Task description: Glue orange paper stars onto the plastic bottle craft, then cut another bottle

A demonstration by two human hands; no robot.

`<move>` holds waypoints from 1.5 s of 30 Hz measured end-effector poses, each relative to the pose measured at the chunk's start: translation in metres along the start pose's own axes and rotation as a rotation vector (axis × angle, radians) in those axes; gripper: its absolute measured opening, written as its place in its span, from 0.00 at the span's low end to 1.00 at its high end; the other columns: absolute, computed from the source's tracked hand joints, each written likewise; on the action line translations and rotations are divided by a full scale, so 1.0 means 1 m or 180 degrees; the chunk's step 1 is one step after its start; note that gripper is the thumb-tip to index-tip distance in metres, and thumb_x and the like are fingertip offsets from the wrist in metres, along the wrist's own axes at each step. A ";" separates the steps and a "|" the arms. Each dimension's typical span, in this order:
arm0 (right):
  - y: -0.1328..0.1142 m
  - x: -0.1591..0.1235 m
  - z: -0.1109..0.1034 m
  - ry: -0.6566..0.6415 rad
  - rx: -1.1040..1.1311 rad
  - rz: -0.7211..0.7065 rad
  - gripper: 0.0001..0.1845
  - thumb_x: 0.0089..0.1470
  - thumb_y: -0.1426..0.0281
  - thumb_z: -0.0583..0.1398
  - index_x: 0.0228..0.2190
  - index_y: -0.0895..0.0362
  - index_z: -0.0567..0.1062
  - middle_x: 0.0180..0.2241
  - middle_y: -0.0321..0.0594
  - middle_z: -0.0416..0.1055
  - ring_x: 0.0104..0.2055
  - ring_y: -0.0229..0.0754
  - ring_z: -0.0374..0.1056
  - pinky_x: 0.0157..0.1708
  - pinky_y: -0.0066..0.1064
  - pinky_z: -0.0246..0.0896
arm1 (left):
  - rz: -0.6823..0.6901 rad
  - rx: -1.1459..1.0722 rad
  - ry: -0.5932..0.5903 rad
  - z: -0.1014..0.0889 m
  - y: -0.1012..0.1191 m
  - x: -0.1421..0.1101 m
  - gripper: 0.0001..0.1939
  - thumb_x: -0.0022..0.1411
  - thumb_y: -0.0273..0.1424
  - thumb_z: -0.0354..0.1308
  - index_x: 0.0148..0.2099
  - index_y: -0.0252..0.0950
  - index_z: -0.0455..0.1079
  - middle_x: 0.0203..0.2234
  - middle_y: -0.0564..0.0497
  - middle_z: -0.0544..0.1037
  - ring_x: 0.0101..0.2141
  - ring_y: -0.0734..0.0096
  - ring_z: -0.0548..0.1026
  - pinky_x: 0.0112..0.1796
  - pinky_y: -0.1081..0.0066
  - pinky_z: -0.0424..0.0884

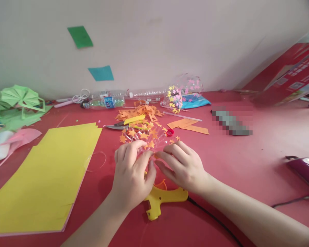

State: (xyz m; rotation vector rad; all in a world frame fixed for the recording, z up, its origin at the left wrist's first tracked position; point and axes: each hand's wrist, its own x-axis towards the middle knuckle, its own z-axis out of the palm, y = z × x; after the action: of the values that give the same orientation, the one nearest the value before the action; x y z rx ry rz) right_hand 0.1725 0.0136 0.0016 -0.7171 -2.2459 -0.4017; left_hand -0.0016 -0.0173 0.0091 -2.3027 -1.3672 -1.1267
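Note:
My left hand (pixel 132 175) and my right hand (pixel 185 166) meet at the fingertips, both pinched around a small orange paper piece (pixel 156 156); its shape is mostly hidden by the fingers. Just beyond my hands lies a clear plastic piece (pixel 161 139) dotted with orange paper stars (pixel 144 136). Below my hands rests a yellow hot glue gun (pixel 167 196), its front end partly covered by my left hand. A black cord (pixel 212 216) runs from its handle toward the lower right.
Yellow paper sheets (pixel 48 178) lie on the left. Behind the stars are a yellow cutter (pixel 134 119), scissors (pixel 115 127), orange scraps (pixel 144 111) and a labelled plastic bottle (pixel 109 102). Orange strips (pixel 187 125) and a star-covered clear bottle piece (pixel 173 99) are right of centre.

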 end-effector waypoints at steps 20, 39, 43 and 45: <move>0.000 0.002 -0.004 0.0150 0.0120 0.0025 0.07 0.55 0.71 0.59 0.37 0.60 0.73 0.29 0.42 0.68 0.29 0.41 0.60 0.28 0.33 0.60 | -0.0069 -0.0561 0.0612 -0.009 -0.008 0.003 0.09 0.58 0.21 0.58 0.36 0.37 0.62 0.32 0.49 0.70 0.36 0.67 0.69 0.39 0.66 0.67; 0.032 -0.008 0.001 0.0287 0.0768 0.1130 0.11 0.56 0.77 0.53 0.39 0.55 0.71 0.35 0.44 0.70 0.37 0.43 0.68 0.35 0.35 0.67 | -0.1859 -0.1170 0.0972 -0.026 -0.049 0.007 0.20 0.62 0.37 0.55 0.20 0.37 0.58 0.14 0.58 0.61 0.18 0.78 0.60 0.23 0.74 0.58; 0.028 -0.008 0.003 0.0097 0.1007 0.1136 0.14 0.57 0.78 0.51 0.44 0.56 0.69 0.40 0.46 0.70 0.39 0.43 0.71 0.37 0.35 0.69 | -0.1989 -0.1834 0.1368 -0.020 -0.061 0.014 0.14 0.51 0.34 0.64 0.39 0.39 0.65 0.31 0.53 0.72 0.28 0.75 0.70 0.31 0.74 0.68; 0.026 -0.008 0.004 0.0020 0.1040 0.1105 0.16 0.57 0.78 0.50 0.46 0.56 0.68 0.41 0.47 0.71 0.40 0.43 0.72 0.36 0.34 0.69 | -0.2058 -0.1971 0.1349 -0.018 -0.064 0.015 0.15 0.52 0.35 0.64 0.41 0.38 0.65 0.33 0.52 0.72 0.31 0.74 0.71 0.32 0.73 0.69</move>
State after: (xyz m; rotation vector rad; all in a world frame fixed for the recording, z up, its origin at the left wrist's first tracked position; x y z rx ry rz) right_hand 0.1906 0.0333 -0.0051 -0.9019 -2.0586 0.1289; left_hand -0.0590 0.0167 0.0203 -1.7619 -1.8063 -2.3558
